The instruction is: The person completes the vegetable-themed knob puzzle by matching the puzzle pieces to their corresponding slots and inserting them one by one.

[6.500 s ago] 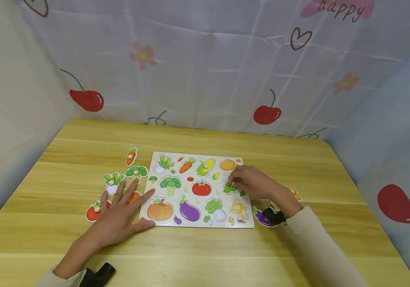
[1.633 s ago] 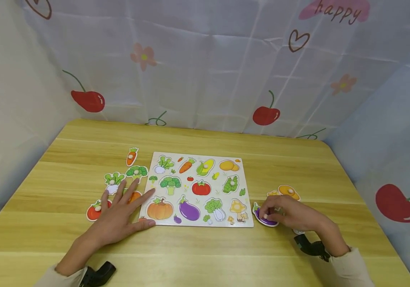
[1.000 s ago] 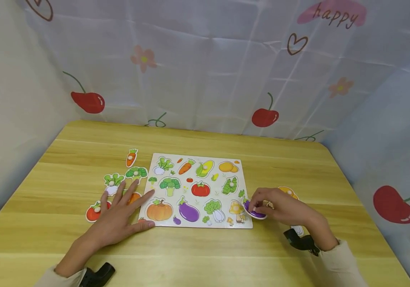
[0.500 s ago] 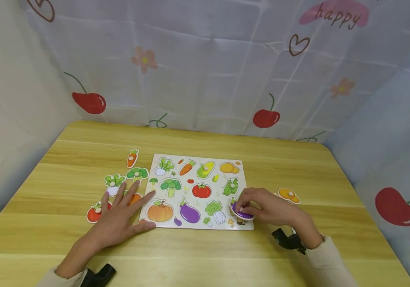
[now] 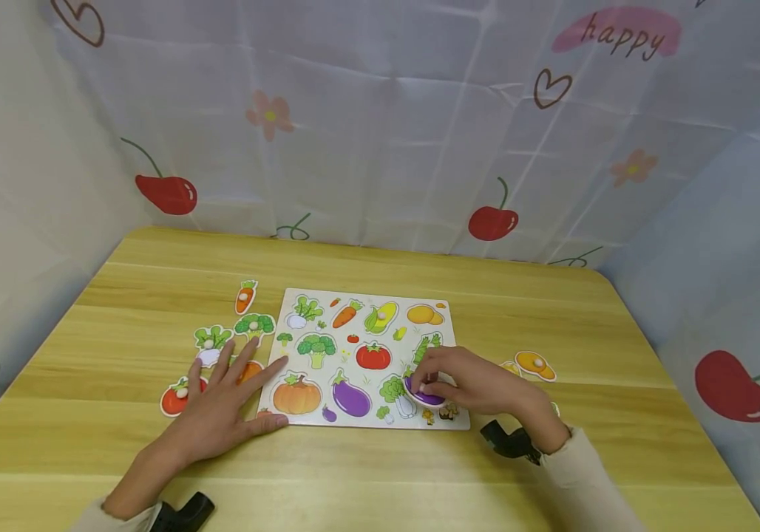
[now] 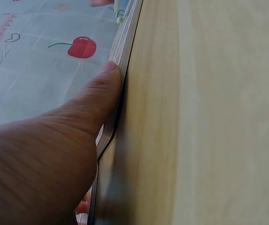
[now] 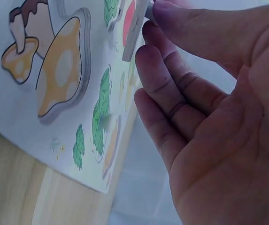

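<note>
Eggplant piece [image 5: 428,400] is pinched at its knob [image 7: 149,12] by right hand [image 5: 476,379]; spread left hand [image 5: 216,417] presumably steadies puzzle board [image 5: 360,422].

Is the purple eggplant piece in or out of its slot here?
Out: the right hand pinches the eggplant piece over the right part of the board, while the eggplant slot lies uncovered.
</note>
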### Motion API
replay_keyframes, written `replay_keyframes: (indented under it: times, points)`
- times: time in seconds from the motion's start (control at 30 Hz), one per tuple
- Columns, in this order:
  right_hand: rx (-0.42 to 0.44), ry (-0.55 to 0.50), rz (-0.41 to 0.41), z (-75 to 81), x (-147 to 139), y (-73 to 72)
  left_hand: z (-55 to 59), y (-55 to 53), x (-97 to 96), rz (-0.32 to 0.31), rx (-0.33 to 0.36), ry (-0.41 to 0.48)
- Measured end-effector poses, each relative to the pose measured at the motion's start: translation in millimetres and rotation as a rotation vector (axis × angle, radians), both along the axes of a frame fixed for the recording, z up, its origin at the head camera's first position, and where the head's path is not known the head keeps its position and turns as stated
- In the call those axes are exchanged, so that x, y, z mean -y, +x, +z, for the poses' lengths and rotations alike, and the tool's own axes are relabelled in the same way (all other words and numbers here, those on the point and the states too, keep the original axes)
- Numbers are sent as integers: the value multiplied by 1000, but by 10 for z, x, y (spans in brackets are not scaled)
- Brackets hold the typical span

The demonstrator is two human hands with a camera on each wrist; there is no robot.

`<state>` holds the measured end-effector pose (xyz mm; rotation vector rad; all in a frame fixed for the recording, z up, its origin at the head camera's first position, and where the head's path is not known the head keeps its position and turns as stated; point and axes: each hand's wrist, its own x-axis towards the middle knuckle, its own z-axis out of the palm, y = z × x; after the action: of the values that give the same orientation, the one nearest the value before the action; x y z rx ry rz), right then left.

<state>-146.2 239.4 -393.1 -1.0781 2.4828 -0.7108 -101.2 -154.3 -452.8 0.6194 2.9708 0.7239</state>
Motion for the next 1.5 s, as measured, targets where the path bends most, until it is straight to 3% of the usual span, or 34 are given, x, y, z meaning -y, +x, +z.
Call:
replay_keyframes:
  times: [0.33,0.67,1.0,1.5]
  points:
    - [44,14,0,9,170,-43,-19,14,7,-6,1,19]
    - [-3,26,45,-23,347,-113,-9,-3,22,-10,-18,18]
    - [0,18,73,-63,516,-101,-8,0,9,-5,2,7]
    - [-81,39,119,-73,796,-108,-27,-5,10,-9,-15,8]
